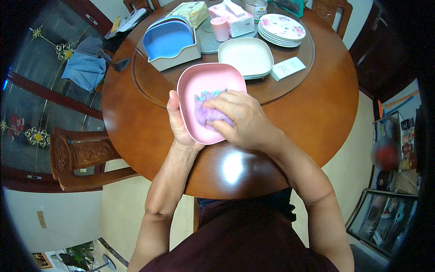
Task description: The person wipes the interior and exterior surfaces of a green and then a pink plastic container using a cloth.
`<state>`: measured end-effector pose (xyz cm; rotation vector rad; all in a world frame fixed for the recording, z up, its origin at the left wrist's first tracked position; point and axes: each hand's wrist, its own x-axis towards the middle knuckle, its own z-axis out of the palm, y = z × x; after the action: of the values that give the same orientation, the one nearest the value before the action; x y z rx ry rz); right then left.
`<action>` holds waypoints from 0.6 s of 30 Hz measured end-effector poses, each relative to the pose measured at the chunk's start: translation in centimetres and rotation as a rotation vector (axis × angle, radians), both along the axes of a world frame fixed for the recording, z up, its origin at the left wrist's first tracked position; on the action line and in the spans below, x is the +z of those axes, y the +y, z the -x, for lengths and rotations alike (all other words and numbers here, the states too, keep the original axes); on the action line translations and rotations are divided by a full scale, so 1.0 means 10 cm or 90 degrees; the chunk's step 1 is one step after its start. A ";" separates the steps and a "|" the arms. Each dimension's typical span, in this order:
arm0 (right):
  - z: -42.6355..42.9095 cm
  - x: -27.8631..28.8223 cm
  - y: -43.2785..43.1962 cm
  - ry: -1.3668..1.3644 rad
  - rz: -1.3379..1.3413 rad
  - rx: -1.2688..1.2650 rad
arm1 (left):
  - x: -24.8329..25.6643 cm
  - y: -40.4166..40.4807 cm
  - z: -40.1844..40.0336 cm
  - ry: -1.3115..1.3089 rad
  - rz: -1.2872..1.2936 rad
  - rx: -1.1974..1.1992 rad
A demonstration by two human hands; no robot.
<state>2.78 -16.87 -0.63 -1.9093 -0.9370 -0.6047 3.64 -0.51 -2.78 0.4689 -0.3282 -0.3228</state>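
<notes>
My left hand [180, 122] holds a pink square dish with rounded corners [193, 76] from its left side and below, tilted towards me above the near part of the table. Inside the dish, my right hand [241, 119] presses a purple cloth with a turquoise edge [205, 114] against the bottom. Behind the dish stand a few stacked cream square dishes [246, 56]. At the back left, a grey holder [180, 57] contains several upright dishes, a blue one [170, 39] in front.
A round wooden table [306, 125] carries a glass turntable [292, 78] with stacked floral plates [282, 27], a tissue pack [241, 25], a pink cup [220, 30], a jar [256, 8] and a small white box [288, 68]. A carved wooden chair [91, 153] stands at left.
</notes>
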 end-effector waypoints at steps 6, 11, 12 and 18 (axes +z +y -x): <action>-0.09 0.00 -0.13 -0.108 0.094 -0.247 | 0.05 -0.07 0.06 -0.024 -0.032 -0.011; -0.11 -0.14 -0.05 -0.100 0.032 -0.168 | 0.07 -0.09 0.09 -0.032 -0.189 0.094; -0.07 -0.14 0.01 -0.094 0.019 -0.124 | 0.06 -0.07 0.08 -0.024 -0.195 0.100; 0.10 -0.09 0.15 0.072 -0.087 0.113 | 0.00 0.03 0.04 -0.002 -0.063 -0.001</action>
<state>1.77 -15.36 -1.55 -1.7002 -0.9566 -0.4396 3.24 -0.24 -2.79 0.5670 -0.3168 -0.3408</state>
